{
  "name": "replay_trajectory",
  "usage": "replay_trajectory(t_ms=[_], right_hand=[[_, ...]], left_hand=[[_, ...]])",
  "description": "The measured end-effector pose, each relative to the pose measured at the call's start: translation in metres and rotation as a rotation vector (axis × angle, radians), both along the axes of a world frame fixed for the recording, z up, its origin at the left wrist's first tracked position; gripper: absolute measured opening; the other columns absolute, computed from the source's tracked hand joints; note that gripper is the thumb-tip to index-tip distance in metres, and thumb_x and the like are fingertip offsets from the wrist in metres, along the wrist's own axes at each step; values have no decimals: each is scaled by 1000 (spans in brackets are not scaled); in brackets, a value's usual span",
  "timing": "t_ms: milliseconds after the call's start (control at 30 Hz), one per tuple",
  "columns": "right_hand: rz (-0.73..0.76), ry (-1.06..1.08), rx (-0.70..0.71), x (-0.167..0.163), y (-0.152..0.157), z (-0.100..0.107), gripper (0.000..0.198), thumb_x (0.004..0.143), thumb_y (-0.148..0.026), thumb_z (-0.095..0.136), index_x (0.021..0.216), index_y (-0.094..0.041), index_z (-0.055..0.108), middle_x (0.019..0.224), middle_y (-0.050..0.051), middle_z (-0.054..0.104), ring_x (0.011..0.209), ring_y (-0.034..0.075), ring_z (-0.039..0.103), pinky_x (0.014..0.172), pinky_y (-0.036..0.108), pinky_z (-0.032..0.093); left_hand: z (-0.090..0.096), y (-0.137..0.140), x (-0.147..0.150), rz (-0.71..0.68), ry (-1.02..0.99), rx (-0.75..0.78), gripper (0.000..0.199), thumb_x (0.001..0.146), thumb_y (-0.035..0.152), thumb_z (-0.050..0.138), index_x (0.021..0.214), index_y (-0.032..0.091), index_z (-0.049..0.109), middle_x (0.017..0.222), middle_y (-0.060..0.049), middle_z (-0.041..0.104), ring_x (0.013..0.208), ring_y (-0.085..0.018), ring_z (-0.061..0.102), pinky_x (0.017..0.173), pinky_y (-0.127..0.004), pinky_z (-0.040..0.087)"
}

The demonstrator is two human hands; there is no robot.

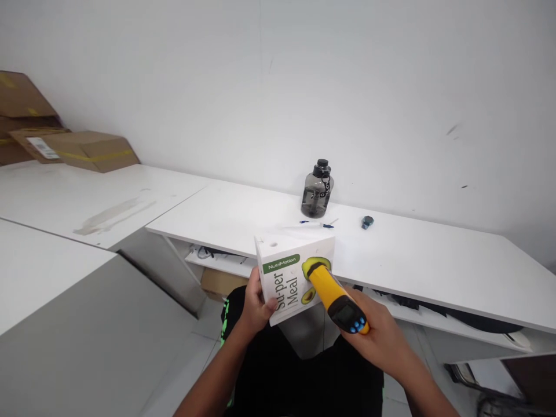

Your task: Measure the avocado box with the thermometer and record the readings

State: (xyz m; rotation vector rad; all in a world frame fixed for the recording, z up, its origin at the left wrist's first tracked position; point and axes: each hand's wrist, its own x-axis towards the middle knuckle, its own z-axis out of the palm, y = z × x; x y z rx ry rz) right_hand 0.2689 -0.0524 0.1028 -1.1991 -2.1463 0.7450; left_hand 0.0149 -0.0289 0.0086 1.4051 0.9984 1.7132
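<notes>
My left hand (257,306) grips the lower left edge of a white box (284,289) printed "NutriMotion Su-per Meal" with avocado pictures. The box is held tilted in front of the desk edge, above my lap. In my right hand (377,329) is a yellow and black infrared thermometer (332,295), with a small screen and blue buttons facing me. Its front end points at the avocado picture on the box; whether it touches the surface I cannot tell. The thermometer's handle is mostly hidden by my fingers.
On the white desk (417,249) stand a dark translucent water bottle (317,194), a blue-and-white pen (317,224) and a small dark-blue object (367,222). Cardboard boxes (93,152) are stacked at the far left. Below the desktop, a shelf (226,262) holds assorted items.
</notes>
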Motion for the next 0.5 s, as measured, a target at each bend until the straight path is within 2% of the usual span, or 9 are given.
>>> replay_trajectory(t_ms=[267,500], right_hand=[[62,14,25,-8,1,1,33,76,-15,54,108,-25,56,89,1,66,74,17,61,63,27,48],[71,28,51,-2,-2,-2,36,77,-16,54,111,-26,54,92,2,65,76,17,62,62,27,48]], left_hand=[[-3,-5,-5,95,6,51,74,63,66,65,114,15,52,89,-9,63,73,-22,61,59,-31,51],[0,-6,1,139,60,144,71,66,67,62,114,16,52,90,-9,62,75,-22,62,63,-33,52]])
